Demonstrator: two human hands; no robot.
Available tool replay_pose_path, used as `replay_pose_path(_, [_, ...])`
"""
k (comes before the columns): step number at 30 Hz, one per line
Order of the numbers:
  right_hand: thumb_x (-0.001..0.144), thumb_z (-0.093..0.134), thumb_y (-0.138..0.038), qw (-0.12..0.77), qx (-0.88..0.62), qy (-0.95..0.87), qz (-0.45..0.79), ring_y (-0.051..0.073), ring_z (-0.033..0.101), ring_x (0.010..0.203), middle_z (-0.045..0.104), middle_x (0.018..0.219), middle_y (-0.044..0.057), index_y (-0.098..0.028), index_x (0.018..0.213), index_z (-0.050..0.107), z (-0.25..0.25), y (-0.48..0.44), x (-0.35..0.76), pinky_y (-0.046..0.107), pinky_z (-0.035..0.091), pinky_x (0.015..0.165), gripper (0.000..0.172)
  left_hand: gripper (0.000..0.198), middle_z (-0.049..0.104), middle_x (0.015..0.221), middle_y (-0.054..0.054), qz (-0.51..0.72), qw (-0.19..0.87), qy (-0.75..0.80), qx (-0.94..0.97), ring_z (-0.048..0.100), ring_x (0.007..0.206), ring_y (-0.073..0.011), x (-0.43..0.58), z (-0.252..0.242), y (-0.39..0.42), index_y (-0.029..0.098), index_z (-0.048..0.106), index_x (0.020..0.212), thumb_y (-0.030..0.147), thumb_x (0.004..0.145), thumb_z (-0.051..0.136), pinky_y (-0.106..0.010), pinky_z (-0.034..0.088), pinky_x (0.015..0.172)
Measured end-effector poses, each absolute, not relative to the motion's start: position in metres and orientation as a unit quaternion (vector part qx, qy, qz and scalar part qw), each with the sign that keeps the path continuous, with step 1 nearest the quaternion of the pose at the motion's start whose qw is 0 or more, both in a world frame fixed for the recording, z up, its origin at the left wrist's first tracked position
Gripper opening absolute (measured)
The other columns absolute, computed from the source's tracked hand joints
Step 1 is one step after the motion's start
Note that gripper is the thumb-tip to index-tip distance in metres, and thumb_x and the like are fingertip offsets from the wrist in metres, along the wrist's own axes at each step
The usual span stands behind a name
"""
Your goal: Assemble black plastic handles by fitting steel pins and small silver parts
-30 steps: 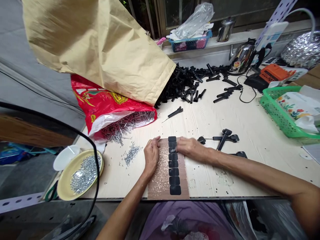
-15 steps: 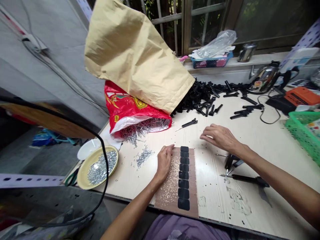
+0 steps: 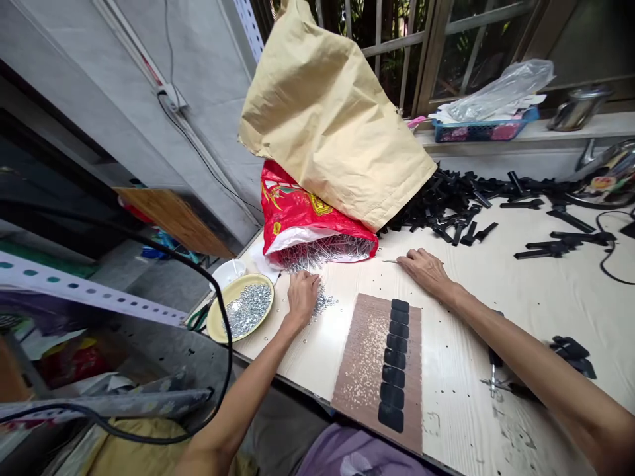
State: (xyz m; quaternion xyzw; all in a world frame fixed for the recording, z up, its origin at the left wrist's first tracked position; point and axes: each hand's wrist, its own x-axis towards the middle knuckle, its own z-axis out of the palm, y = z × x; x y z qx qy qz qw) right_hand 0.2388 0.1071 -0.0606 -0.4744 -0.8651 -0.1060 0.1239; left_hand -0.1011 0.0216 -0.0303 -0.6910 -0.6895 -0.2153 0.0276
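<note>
My left hand is at the mouth of a red bag of long thin metal pins. Its fingers are pinched together, and whatever is between them is hidden. Beside it lies a small heap of tiny shiny metal pieces. My right hand is closed over a black plastic piece, which it hides; a thin metal pin sticks out to the left of the fingers. Between my arms lies a brown board with a column of black rounded pads and pale specks on it.
A yellow bowl of small metal pieces stands at the table's left edge. A large paper sack leans over a pile of black plastic pieces. More black parts and a metal tool lie near my right forearm. A black cable hangs at left.
My left hand has left the board and moved left to the bag's mouth. My right hand has moved onto the black piece with the pin. The view has swung left.
</note>
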Motion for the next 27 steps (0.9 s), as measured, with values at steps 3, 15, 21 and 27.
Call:
replay_pose_path(3, [0.095, 0.037, -0.025, 0.149, -0.498, -0.850, -0.090, 0.019, 0.052, 0.082, 0.060, 0.096, 0.008, -0.023, 0.106, 0.063, -0.050, 0.092, 0.239, 0.026, 0.028, 0.054, 0.028, 0.028, 0.057, 0.083, -0.010, -0.161, 0.052, -0.688, -0.706, 0.044, 0.086, -0.0267, -0.097, -0.034, 0.035, 0.022, 0.073, 0.081, 0.030, 0.088, 0.047, -0.036, 0.035, 0.068])
replay_pose_path(15, [0.094, 0.043, -0.030, 0.345, -0.494, -0.796, 0.060, 0.014, 0.063, 0.082, 0.067, 0.097, 0.002, -0.024, 0.104, 0.065, 0.000, 0.011, 0.209, 0.024, 0.046, 0.060, 0.025, 0.018, 0.063, 0.084, -0.010, -0.306, -0.097, -0.660, -0.680, 0.049, 0.089, -0.0254, -0.082, -0.029, 0.041, 0.019, 0.070, 0.075, 0.028, 0.081, 0.056, -0.038, 0.037, 0.078])
replay_pose_path(21, [0.093, 0.046, -0.027, 0.354, -0.473, -0.803, 0.076, 0.014, 0.062, 0.083, 0.067, 0.097, 0.001, -0.025, 0.102, 0.066, 0.021, -0.013, 0.176, 0.024, 0.047, 0.067, 0.022, 0.034, 0.064, 0.074, -0.005, -0.490, -0.578, -0.517, -0.399, 0.055, 0.066, -0.0130, -0.032, -0.005, 0.013, 0.014, 0.070, 0.083, 0.042, 0.064, 0.074, -0.026, 0.041, 0.062])
replay_pose_path(27, [0.093, 0.045, -0.025, 0.324, -0.482, -0.813, 0.032, 0.015, 0.061, 0.083, 0.067, 0.096, 0.003, -0.024, 0.103, 0.065, 0.022, -0.022, 0.175, 0.024, 0.044, 0.068, 0.022, 0.027, 0.063, 0.067, -0.002, -0.518, -0.662, -0.434, -0.323, 0.054, 0.063, -0.0087, -0.006, 0.009, -0.005, 0.013, 0.069, 0.075, 0.033, 0.059, 0.081, -0.023, 0.042, 0.062])
